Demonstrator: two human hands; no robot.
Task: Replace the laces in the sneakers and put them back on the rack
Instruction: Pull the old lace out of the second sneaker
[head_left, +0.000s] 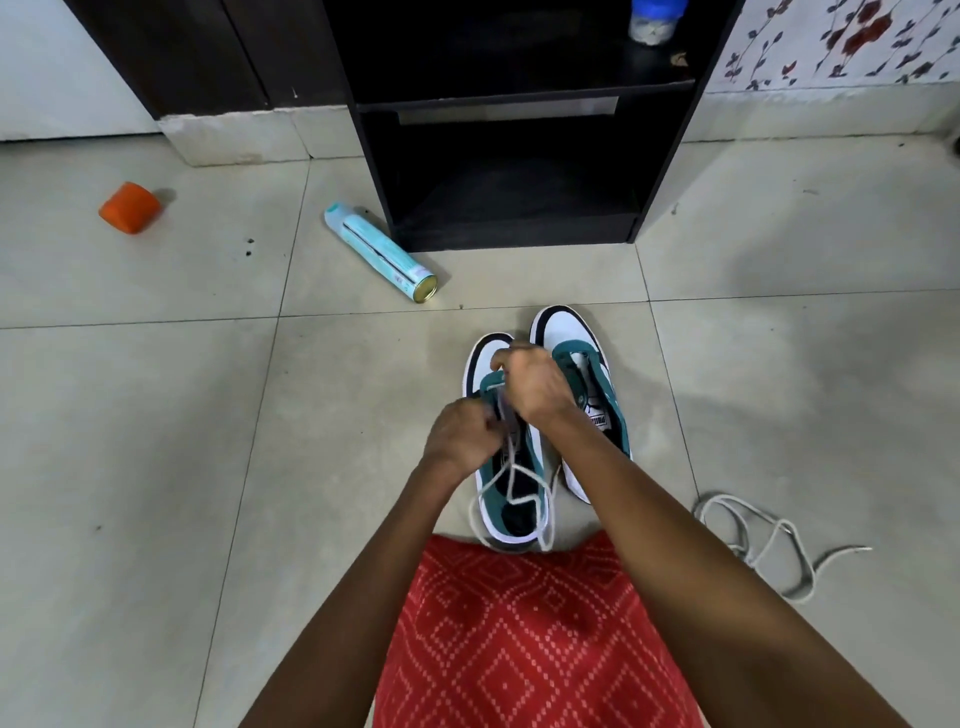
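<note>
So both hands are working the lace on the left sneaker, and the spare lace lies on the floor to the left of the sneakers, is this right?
Not quite: the head view shows the spare lace on the floor to the right of the sneakers, not the left. The left hand and right hand do work the lace on the left sneaker.

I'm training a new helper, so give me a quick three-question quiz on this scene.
1. True or false: the left hand and right hand both grip the threaded lace of one sneaker.
2. What lies on the floor right of the sneakers? A loose lace, B brush, C sock.
3. Fill in: the spray can lies on its ____ near the black rack.
Key: 1 true; 2 A; 3 side.
</note>
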